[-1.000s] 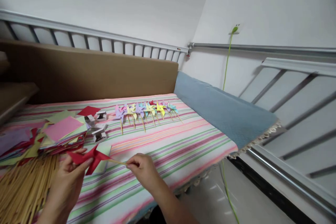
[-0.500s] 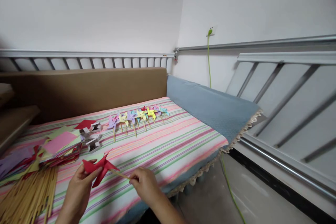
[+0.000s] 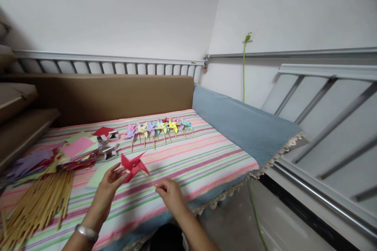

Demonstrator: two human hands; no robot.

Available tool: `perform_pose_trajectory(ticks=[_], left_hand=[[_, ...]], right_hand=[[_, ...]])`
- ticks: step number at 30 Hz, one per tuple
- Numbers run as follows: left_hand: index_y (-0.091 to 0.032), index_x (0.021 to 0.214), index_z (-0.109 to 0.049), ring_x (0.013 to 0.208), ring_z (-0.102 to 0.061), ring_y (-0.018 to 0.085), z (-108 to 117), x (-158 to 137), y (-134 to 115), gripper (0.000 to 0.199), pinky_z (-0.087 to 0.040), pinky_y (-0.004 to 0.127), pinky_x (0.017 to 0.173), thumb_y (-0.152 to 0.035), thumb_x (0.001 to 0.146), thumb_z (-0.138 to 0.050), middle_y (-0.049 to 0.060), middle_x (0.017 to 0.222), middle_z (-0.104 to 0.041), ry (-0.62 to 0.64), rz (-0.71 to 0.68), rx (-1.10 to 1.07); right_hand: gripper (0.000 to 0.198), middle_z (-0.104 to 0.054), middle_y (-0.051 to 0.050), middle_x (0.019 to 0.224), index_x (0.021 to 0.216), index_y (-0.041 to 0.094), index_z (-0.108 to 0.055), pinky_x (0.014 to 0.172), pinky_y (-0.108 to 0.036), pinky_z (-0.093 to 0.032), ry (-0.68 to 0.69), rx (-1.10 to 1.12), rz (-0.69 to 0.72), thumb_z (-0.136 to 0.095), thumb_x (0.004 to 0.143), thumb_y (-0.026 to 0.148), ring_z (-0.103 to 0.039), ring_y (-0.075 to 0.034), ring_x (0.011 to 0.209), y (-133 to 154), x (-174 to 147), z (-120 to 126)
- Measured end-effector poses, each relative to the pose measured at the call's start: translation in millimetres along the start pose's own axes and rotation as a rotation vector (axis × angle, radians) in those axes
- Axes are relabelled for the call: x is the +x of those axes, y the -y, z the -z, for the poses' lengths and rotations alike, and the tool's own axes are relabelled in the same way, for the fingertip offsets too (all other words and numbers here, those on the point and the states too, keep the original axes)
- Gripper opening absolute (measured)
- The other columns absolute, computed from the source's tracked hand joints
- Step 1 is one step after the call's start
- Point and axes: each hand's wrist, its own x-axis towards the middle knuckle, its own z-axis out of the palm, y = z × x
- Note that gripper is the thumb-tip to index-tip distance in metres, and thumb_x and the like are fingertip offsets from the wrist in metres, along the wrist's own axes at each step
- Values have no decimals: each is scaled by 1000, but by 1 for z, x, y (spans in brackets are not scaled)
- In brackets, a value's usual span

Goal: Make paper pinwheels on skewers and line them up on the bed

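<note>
A red paper pinwheel (image 3: 134,167) is held up above the striped bedding, its blades spread. My right hand (image 3: 171,196) is closed in a pinch on the lower end of its thin wooden stick. My left hand (image 3: 114,177) is beside the left blades, fingers loosely curled and apart; whether the fingertips touch the paper is hard to see. A silver bracelet (image 3: 86,233) circles the left wrist. Below the left hand lies a pale green paper sheet (image 3: 98,175).
Several coloured pinwheels (image 3: 159,126) lie in a row toward the back. At left are stacked coloured papers (image 3: 78,147), small white boxes (image 3: 110,151) and a pile of wooden sticks (image 3: 44,200). A brown padded board (image 3: 123,96) and a blue padded side (image 3: 229,113) border the striped sheet (image 3: 203,157).
The pinwheel has risen and turned more toward me. My left fingers, earlier gripping a blade, have loosened from it. My right hand keeps its pinch on the stick. The view has swung slightly left.
</note>
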Motion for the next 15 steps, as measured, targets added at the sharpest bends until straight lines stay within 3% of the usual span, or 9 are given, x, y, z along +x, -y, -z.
perform_pose_trajectory(ticks=[5,8,13,15], left_hand=[[-18,103,-58,98,-61,30,44,13,58,55,-46,47,88,-52,61,-66,12,102,-66,-78,-211,554],[-18,97,-60,90,-62,30,74,17,95,45,-48,47,85,-51,66,-60,12,96,-68,-47,-350,821],[-19,96,-62,94,-61,27,87,16,116,34,-47,43,88,-43,74,-55,10,99,-67,-3,-533,1069],[-20,96,-62,94,-61,27,86,16,118,32,-48,42,87,-43,75,-54,9,99,-67,-22,-577,1118]], right_hand=[[9,-61,2,57,67,17,-66,56,-23,-42,-118,12,-160,-58,72,16,-57,-13,57,-42,49,45],[11,-60,1,59,73,14,-64,57,-25,-46,-181,-10,-284,-57,78,20,-58,-13,58,-69,86,75],[27,-60,-6,104,107,14,-56,74,-35,-52,-235,-56,-446,-53,87,32,-60,-16,86,-104,146,100],[30,-57,-7,112,113,15,-53,78,-38,-51,-265,-81,-464,-52,88,32,-59,-18,93,-113,168,101]])
